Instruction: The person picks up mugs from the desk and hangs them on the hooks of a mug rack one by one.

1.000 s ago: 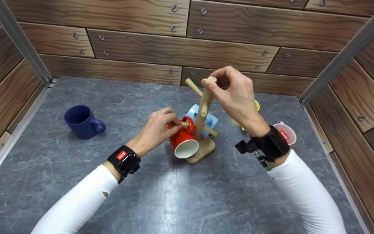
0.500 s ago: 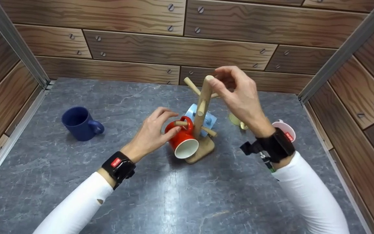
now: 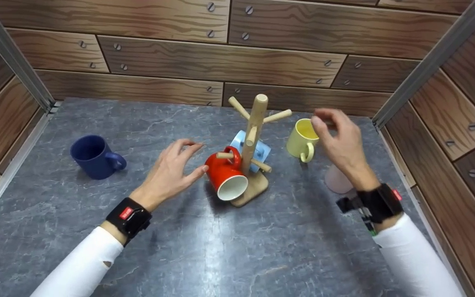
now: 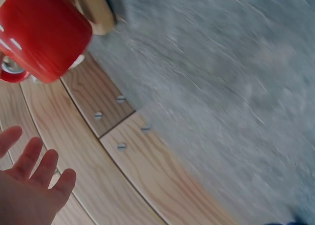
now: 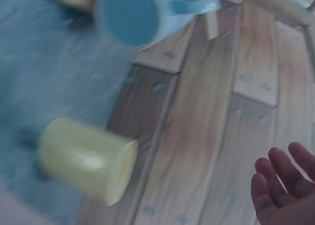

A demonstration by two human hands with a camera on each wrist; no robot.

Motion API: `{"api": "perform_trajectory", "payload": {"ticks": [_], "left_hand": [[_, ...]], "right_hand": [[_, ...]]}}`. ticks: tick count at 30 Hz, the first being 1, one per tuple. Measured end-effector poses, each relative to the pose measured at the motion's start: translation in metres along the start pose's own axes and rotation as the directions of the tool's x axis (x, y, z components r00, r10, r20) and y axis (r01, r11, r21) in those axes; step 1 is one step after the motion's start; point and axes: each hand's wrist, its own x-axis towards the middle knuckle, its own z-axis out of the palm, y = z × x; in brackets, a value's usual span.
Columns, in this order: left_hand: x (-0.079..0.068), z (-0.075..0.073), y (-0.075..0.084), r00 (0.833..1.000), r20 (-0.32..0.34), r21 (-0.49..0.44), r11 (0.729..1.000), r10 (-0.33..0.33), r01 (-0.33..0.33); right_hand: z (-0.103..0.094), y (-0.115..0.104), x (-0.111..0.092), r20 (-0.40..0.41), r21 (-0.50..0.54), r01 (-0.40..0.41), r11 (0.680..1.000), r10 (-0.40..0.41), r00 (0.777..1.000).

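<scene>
A wooden mug tree [image 3: 255, 119] stands near the middle of the table. From one of its lower pegs a red mug [image 3: 222, 173] hangs by its handle, tilted with its white inside toward me. Behind the post a light blue mug [image 3: 262, 152] hangs on another peg, partly hidden. Just left of the red mug is my left hand [image 3: 169, 169], fingers spread and holding nothing; its thumb tip is very close to the mug. My right hand [image 3: 340, 140] holds nothing and hovers beside a yellow mug [image 3: 299, 142], its fingers loosely bent.
A dark blue mug [image 3: 95, 156] stands upright at the left with its handle to the right. A pink mug [image 3: 337, 180] is partly hidden below my right hand. Wood-patterned walls [image 3: 159, 57] bound the table at the back and sides.
My left hand has let go of the red mug and peg and drawn back left. My right hand has left the top of the mug tree and moved right, uncovering the yellow mug.
</scene>
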Motion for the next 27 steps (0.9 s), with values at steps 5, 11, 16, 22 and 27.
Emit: {"api": "perform_trajectory", "payload": {"ticks": [5, 11, 16, 22, 27], "left_hand": [[-0.003, -0.005, -0.009, 1.000, -0.005, 0.073, 0.997, -0.003, 0.003], [-0.010, -0.008, -0.017, 1.000, 0.003, 0.088, 0.996, -0.015, 0.015], [-0.015, -0.008, -0.020, 0.999, 0.012, 0.089, 0.996, -0.030, 0.028], [-0.016, -0.006, -0.021, 0.999, 0.028, 0.074, 0.996, -0.045, 0.043], [-0.017, -0.005, -0.026, 0.996, 0.013, 0.097, 0.992, -0.085, 0.083]], "right_hand": [[-0.014, 0.033, -0.019, 0.120, -0.153, -0.041, 0.987, 0.059, 0.991], [-0.030, 0.059, -0.033, 0.189, -0.314, -0.085, 0.946, 0.150, 0.971], [-0.037, 0.076, -0.041, 0.249, -0.438, -0.155, 0.885, 0.285, 0.926], [-0.040, 0.090, -0.048, 0.305, -0.531, -0.245, 0.811, 0.453, 0.838], [-0.041, 0.098, -0.053, 0.329, -0.566, -0.272, 0.778, 0.516, 0.791]]}}
